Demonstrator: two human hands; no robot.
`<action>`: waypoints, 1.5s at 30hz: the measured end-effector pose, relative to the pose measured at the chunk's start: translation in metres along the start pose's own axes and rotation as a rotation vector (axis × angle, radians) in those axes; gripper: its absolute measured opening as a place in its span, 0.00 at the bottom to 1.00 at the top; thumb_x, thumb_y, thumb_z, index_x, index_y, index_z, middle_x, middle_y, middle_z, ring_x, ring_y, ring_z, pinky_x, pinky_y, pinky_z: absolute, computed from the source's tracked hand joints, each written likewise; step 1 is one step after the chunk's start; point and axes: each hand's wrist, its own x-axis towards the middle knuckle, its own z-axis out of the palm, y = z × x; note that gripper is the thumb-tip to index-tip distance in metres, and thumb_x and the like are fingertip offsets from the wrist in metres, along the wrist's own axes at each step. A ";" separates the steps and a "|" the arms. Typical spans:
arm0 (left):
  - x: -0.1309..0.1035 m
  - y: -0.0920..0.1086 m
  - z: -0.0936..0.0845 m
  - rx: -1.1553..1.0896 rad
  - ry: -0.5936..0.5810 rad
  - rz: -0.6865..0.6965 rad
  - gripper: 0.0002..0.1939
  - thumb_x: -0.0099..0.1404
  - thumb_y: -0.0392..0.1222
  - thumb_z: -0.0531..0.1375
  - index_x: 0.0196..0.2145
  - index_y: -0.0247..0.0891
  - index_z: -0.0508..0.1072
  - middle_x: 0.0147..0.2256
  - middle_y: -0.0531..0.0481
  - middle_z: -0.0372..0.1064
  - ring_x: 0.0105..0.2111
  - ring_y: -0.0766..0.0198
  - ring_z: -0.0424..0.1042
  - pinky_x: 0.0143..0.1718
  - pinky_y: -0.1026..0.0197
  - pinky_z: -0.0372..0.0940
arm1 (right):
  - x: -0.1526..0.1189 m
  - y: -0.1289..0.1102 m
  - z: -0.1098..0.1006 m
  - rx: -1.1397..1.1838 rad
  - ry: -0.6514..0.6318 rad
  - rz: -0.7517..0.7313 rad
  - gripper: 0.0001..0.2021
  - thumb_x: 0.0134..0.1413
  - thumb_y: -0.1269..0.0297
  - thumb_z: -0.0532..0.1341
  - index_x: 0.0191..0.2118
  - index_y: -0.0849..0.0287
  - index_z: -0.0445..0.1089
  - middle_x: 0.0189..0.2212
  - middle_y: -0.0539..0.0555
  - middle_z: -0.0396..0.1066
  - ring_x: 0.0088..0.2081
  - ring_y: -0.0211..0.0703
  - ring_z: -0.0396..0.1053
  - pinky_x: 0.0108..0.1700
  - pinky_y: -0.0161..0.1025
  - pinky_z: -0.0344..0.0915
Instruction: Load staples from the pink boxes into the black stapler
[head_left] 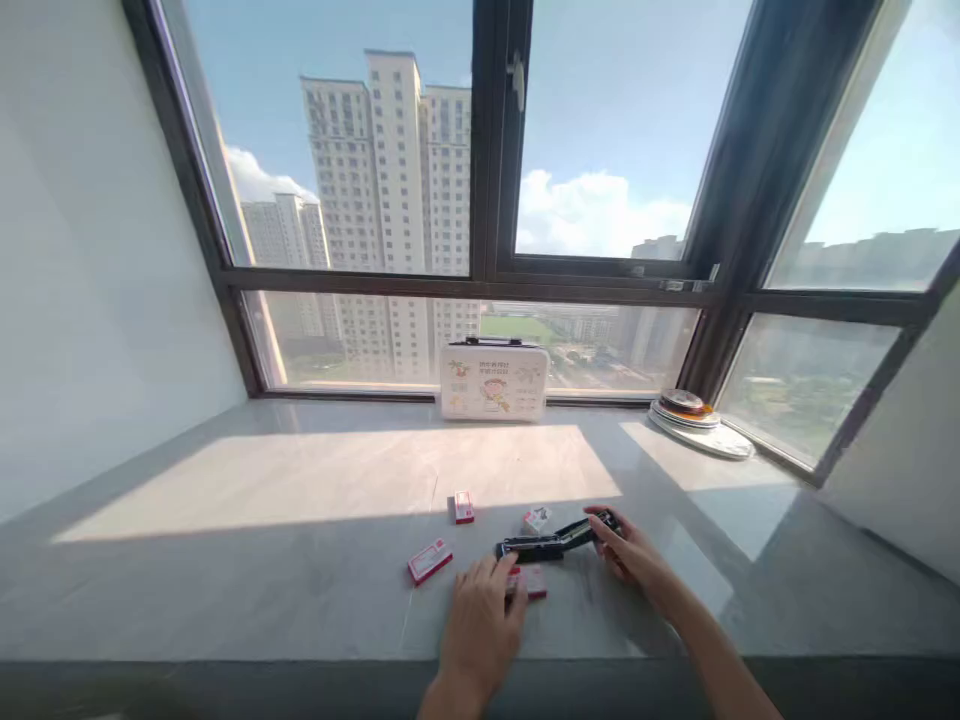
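Note:
A black stapler [531, 547], swung open into a long shallow V, spans the gap between my two hands. My right hand [628, 555] grips its raised right end between thumb and fingers. At the other end, my left hand [484, 620] has its fingertips closed on the stapler near the sill. Partly under my left fingers lies a small red-and-white box [535, 581]. Just behind the stapler sits a small white box or packet [538, 518] with dark marks on it; its contents are too small to make out.
Two more red-and-white boxes, one nearer [430, 562] and one farther [464, 507], lie left of the stapler. A white case [493, 382] with cartoon prints stands against the window. Stacked round plates or discs [701, 428] sit in the right corner. The sill's front edge runs below my hands.

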 end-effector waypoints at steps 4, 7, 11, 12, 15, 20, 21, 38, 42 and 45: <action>0.000 0.002 -0.002 0.003 -0.004 -0.009 0.20 0.73 0.48 0.48 0.56 0.44 0.71 0.47 0.47 0.72 0.50 0.53 0.67 0.52 0.55 0.57 | 0.022 -0.024 0.034 -0.045 -0.044 -0.177 0.27 0.48 0.37 0.66 0.38 0.59 0.70 0.21 0.43 0.57 0.21 0.31 0.50 0.22 0.33 0.46; 0.000 0.004 -0.004 0.007 -0.009 0.007 0.20 0.73 0.47 0.48 0.55 0.43 0.72 0.47 0.46 0.72 0.49 0.53 0.67 0.51 0.55 0.57 | 0.030 -0.038 0.063 -0.244 -0.122 -0.309 0.22 0.47 0.43 0.68 0.32 0.58 0.68 0.21 0.43 0.58 0.24 0.33 0.52 0.27 0.33 0.49; 0.000 0.006 -0.003 0.049 -0.026 0.001 0.17 0.71 0.46 0.50 0.52 0.44 0.73 0.45 0.46 0.71 0.47 0.53 0.68 0.49 0.54 0.58 | 0.030 -0.049 0.091 -0.627 -0.168 -0.358 0.18 0.45 0.49 0.71 0.32 0.58 0.70 0.20 0.43 0.59 0.24 0.34 0.55 0.28 0.34 0.46; 0.000 0.006 -0.003 0.062 -0.030 0.002 0.16 0.71 0.47 0.52 0.51 0.44 0.73 0.45 0.47 0.71 0.47 0.53 0.67 0.49 0.54 0.58 | 0.028 -0.051 0.094 -0.704 -0.180 -0.364 0.17 0.44 0.50 0.71 0.32 0.58 0.70 0.20 0.43 0.62 0.25 0.35 0.56 0.28 0.34 0.45; -0.001 0.004 -0.004 0.107 -0.056 0.022 0.16 0.68 0.51 0.57 0.50 0.47 0.73 0.45 0.48 0.70 0.47 0.52 0.67 0.47 0.54 0.58 | 0.020 -0.056 0.096 -0.843 -0.197 -0.375 0.15 0.45 0.54 0.71 0.34 0.57 0.72 0.23 0.45 0.67 0.26 0.36 0.60 0.29 0.35 0.44; -0.013 -0.013 -0.018 0.172 -0.023 0.086 0.17 0.69 0.50 0.59 0.55 0.56 0.71 0.42 0.51 0.70 0.43 0.55 0.68 0.44 0.54 0.58 | 0.007 -0.056 0.086 -0.894 -0.150 -0.345 0.17 0.45 0.52 0.71 0.36 0.56 0.71 0.23 0.45 0.67 0.27 0.38 0.62 0.29 0.35 0.44; -0.017 -0.020 -0.024 0.177 0.008 0.083 0.15 0.68 0.49 0.60 0.53 0.56 0.73 0.41 0.51 0.70 0.42 0.55 0.68 0.43 0.54 0.58 | 0.006 -0.054 0.084 -0.893 -0.142 -0.337 0.18 0.45 0.51 0.71 0.36 0.56 0.71 0.22 0.45 0.67 0.26 0.37 0.62 0.29 0.35 0.44; 0.027 -0.096 -0.057 0.112 -0.073 0.152 0.31 0.65 0.49 0.58 0.64 0.47 0.60 0.69 0.48 0.49 0.66 0.52 0.53 0.64 0.50 0.55 | 0.002 -0.048 0.080 -0.908 -0.126 -0.301 0.17 0.46 0.51 0.71 0.38 0.55 0.71 0.23 0.45 0.67 0.26 0.37 0.63 0.29 0.35 0.46; 0.032 -0.087 -0.026 0.218 -0.047 0.127 0.39 0.69 0.49 0.53 0.72 0.45 0.41 0.72 0.50 0.33 0.71 0.48 0.39 0.67 0.45 0.48 | 0.000 -0.050 0.082 -0.902 -0.116 -0.289 0.17 0.46 0.51 0.71 0.38 0.55 0.72 0.22 0.45 0.67 0.26 0.38 0.63 0.28 0.35 0.46; 0.038 -0.066 0.001 0.288 0.051 0.052 0.39 0.70 0.49 0.51 0.72 0.45 0.39 0.73 0.50 0.31 0.71 0.42 0.34 0.67 0.38 0.45 | -0.004 -0.056 0.082 -0.890 -0.115 -0.286 0.15 0.49 0.51 0.69 0.39 0.55 0.74 0.21 0.46 0.66 0.25 0.38 0.63 0.28 0.36 0.46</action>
